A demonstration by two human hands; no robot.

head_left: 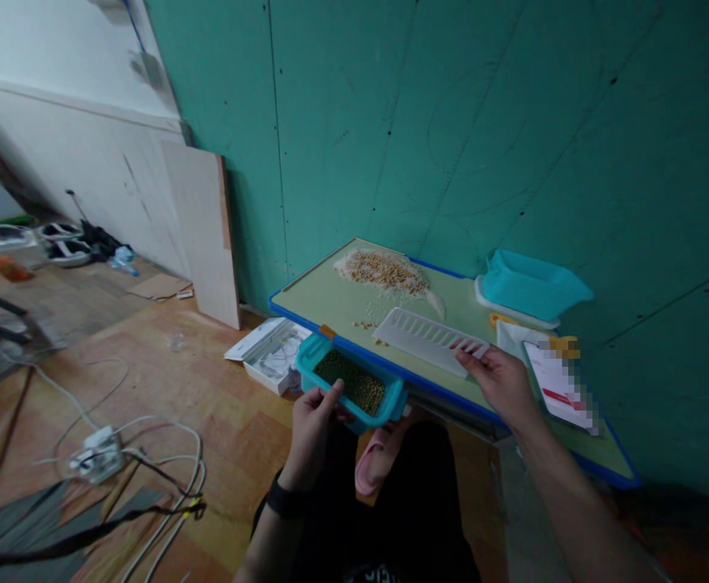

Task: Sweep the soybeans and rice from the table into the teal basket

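Observation:
My left hand [320,417] is closed on the near rim of a blue plastic container [396,402], held just off the table's front edge. Green beans [336,368] lie in it, with paler beans at its right end. In my right hand [500,376] is a white slotted plastic strip [424,352], pinched by its right end and resting low over the tabletop. Past the strip's far side, a heap of yellow beans and white grains [384,271] is spread on the table. A few loose beans [363,325] lie near the strip's left end.
The pale green table [312,295] has a blue edge and stands against a green wall. At its right are a blue basket [533,283] on a white lid, a phone [558,389] and yellow-handled scissors [500,320]. An open white box [273,356] and cables [172,457] lie on the floor.

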